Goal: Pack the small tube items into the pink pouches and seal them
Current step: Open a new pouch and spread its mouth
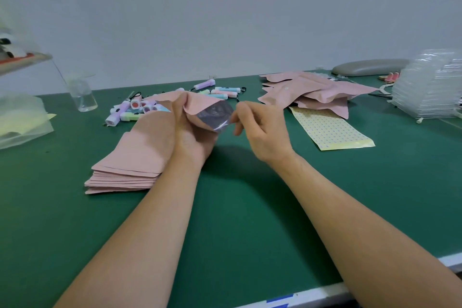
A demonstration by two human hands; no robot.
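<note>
My left hand [192,132] curls round the pink pouch [202,105] at table centre. My right hand [262,130] pinches its lip at 3 o'clock, spreading the silvery mouth; the film looks thin, light and slippery, so I judge the edges the best hold; the small tubes [135,110] lie loose at 10 o'clock, probably light, rigid and prone to roll; take 1 by its barrel.

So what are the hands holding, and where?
One pink pouch, at its open mouth: the left hand grips the pink side, the right hand pinches the opposite lip.
</note>
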